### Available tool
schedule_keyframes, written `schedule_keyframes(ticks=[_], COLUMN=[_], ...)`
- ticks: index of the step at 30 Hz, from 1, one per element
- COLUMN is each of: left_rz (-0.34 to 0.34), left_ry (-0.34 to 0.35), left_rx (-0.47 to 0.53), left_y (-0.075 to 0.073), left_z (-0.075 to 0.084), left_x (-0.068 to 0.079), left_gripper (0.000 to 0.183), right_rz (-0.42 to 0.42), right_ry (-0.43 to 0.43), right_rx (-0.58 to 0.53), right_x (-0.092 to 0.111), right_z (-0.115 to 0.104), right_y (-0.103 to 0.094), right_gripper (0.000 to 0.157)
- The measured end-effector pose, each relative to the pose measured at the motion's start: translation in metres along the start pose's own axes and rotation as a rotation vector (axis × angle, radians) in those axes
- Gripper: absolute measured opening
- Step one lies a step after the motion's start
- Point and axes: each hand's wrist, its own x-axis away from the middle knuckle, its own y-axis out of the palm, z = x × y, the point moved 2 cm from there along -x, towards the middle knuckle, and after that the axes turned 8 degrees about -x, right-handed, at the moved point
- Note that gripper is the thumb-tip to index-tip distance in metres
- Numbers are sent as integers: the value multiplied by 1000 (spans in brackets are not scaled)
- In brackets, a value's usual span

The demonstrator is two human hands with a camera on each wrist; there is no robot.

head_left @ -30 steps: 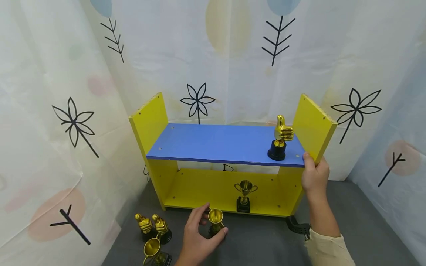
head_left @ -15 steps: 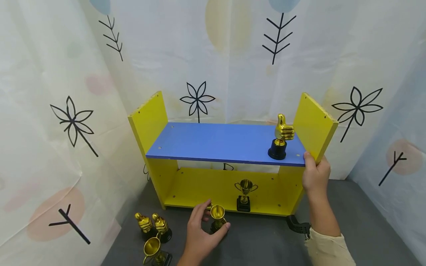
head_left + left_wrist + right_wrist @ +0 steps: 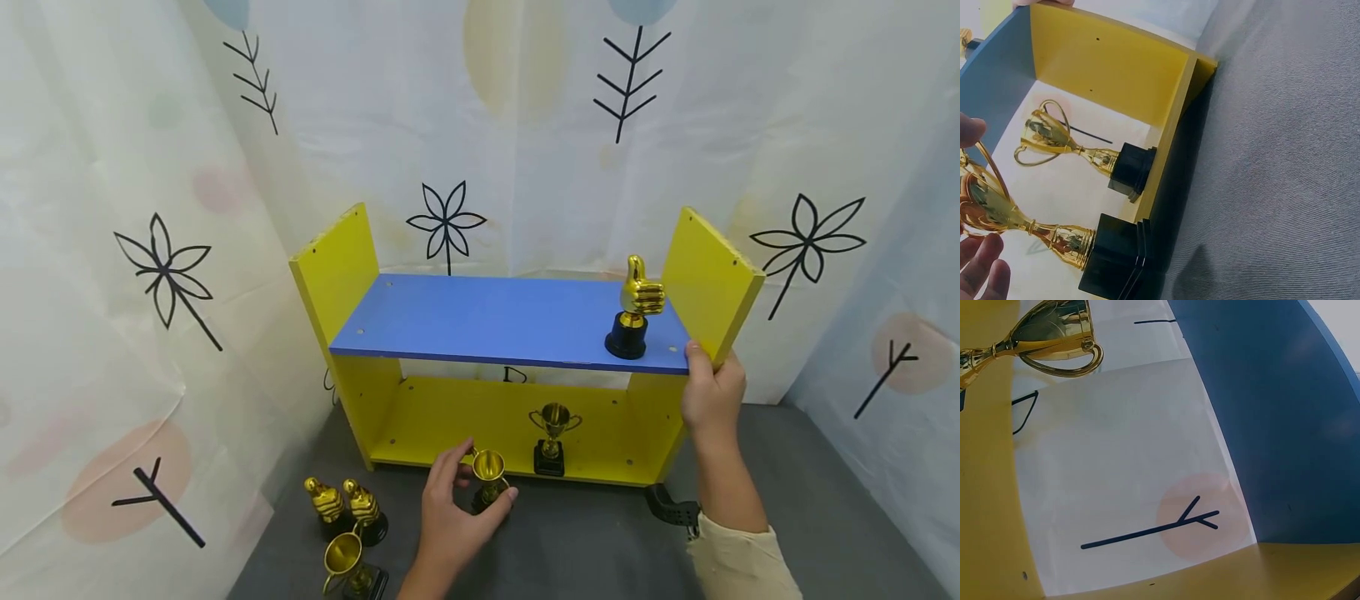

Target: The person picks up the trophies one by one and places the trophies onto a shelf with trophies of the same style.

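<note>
place: draped booth point(image 3: 907, 275) | evidence: plant-print curtains point(image 3: 555, 183) around grey cloth surface point(image 3: 585, 550)

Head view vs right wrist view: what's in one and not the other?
Only head: left hand pinching a gold cup; right hand gripping the right side panel; the thumbs-up trophy on the blue shelf; two gold trophies and another cup on the gray table.

Only right wrist: the blue shelf's underside.

Both: the two-handled cup on the lower yellow board, cut off in right wrist; the patterned curtain.
</note>
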Motion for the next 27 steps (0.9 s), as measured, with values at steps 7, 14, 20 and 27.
schedule_keyframes(ticks=[7, 14, 20, 27], left_rz=[20, 62, 86, 97], left_ry=[24, 22, -18, -39], left_rx=[8, 10, 22, 53], left_y=[1, 3, 2, 1], left_z=[0, 1, 5, 8], left_x=[-3, -5, -7, -10], left_gripper=[80, 80, 81, 82], right_rz=[3, 0, -11, -12], right_ry=[17, 14, 18, 20], right_rx=[1, 2, 0, 0], right_x=[-1, 0, 0, 0], right_z=[1, 0, -1, 0], right_y=[-1, 0, 0, -1], right_gripper=[35, 35, 36, 34])
